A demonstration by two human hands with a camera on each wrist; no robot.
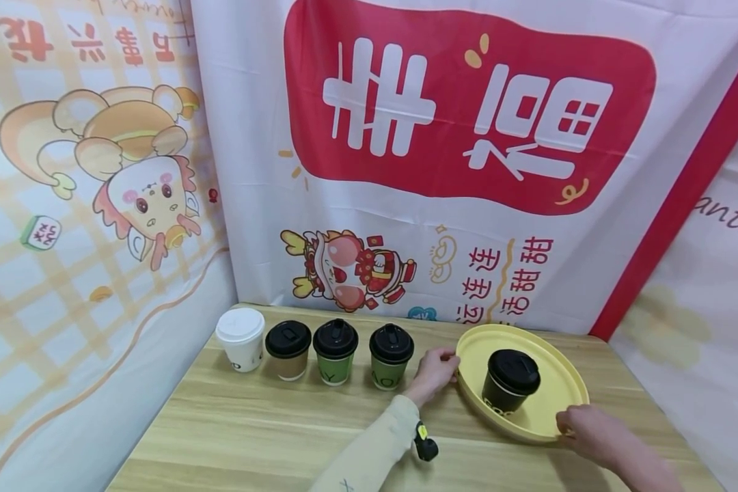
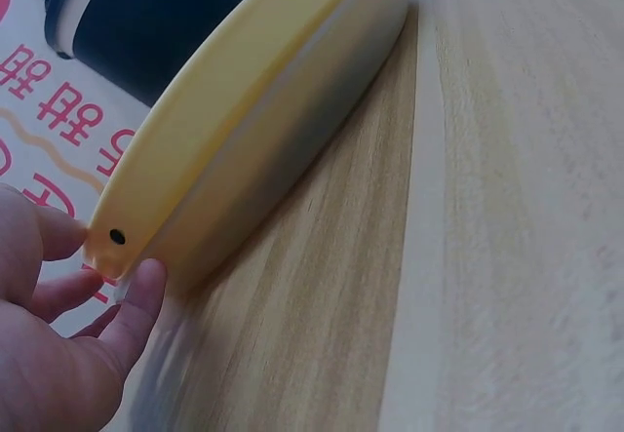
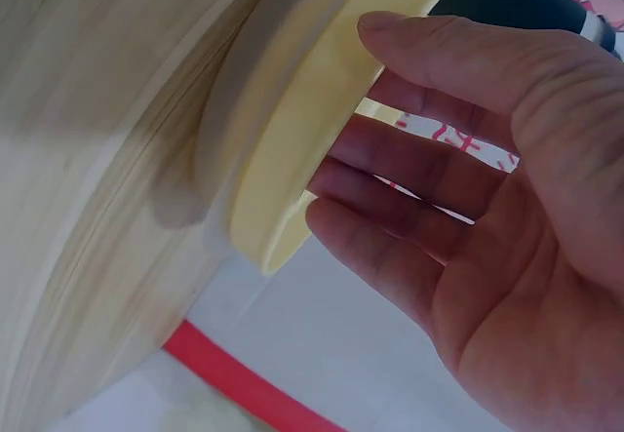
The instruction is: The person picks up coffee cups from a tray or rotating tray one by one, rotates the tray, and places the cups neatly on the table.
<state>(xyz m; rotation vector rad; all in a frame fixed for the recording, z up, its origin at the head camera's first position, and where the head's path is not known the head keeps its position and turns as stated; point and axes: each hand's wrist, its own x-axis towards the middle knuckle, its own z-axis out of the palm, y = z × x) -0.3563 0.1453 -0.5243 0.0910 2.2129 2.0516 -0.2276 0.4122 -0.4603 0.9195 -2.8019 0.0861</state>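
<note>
A round yellow tray (image 1: 550, 372) with a raised rim is at the right of the table. On it stands a black paper cup (image 1: 510, 383) with a black lid, upright. My left hand (image 1: 433, 374) holds the tray's left rim, its fingertips at the edge in the left wrist view. At the near right side, my right hand (image 1: 596, 434) pinches the rim; the right wrist view shows the thumb (image 3: 429, 47) on the outer wall and the fingers reaching over inside. Whether the tray touches the table everywhere is unclear.
Left of the tray, a row of lidded cups stands along the back: a white cup (image 1: 241, 342), a brown cup (image 1: 289, 352), a green cup (image 1: 335, 355) and another green cup (image 1: 391, 359). Printed cloth (image 1: 252, 171) hangs behind the wooden table (image 1: 234, 437).
</note>
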